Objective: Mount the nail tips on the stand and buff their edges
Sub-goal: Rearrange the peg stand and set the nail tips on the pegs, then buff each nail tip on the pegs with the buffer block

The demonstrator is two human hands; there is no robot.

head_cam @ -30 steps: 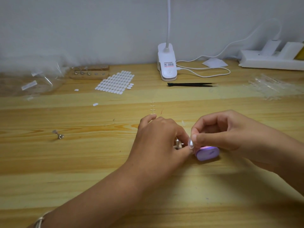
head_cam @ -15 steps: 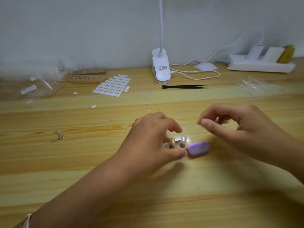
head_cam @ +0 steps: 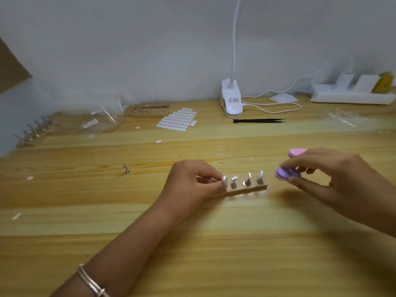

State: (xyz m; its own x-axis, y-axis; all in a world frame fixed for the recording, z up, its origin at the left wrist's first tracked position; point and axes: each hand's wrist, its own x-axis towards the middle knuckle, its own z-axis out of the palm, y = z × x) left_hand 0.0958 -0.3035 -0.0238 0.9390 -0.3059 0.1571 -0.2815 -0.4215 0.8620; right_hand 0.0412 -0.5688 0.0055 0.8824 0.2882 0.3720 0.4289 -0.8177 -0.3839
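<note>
A small wooden stand (head_cam: 255, 189) lies on the desk in front of me, with several metal pegs carrying clear nail tips (head_cam: 248, 177). My left hand (head_cam: 195, 182) pinches the leftmost tip (head_cam: 224, 179) on the stand between thumb and forefinger. My right hand (head_cam: 334, 176) grips a purple oval buffer (head_cam: 286, 173) just right of the stand, slightly above the desk. A second pink buffer (head_cam: 296, 151) lies behind my right hand.
A loose metal peg (head_cam: 126, 169) stands on the desk at left. A sheet of white adhesive tabs (head_cam: 177, 120), another wooden stand (head_cam: 147, 110), black tweezers (head_cam: 258, 120), a clip lamp (head_cam: 231, 101), a power strip (head_cam: 351, 96) and plastic bags (head_cam: 102, 123) sit along the back.
My right hand picked up the purple buffer and moved right. My left hand slid left to the end tip, uncovering the stand. The camera tilted up and back.
</note>
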